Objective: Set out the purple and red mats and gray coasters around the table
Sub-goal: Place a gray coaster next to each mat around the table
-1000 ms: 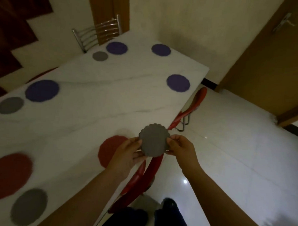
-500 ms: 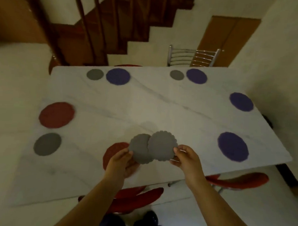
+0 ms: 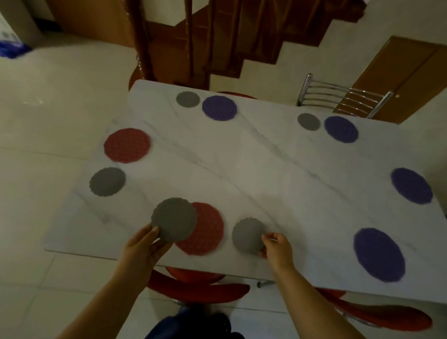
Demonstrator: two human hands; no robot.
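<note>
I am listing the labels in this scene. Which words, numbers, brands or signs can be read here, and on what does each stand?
None can be read.
The gray coasters, red mats, purple mats and table show only patterns, no writing.
A white object at the far left edge has faint dark marks, too blurred to read.

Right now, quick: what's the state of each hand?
Left hand: closed, holding a gray coaster by its near edge.
Right hand: closed, pinching a second gray coaster by its right edge.
</note>
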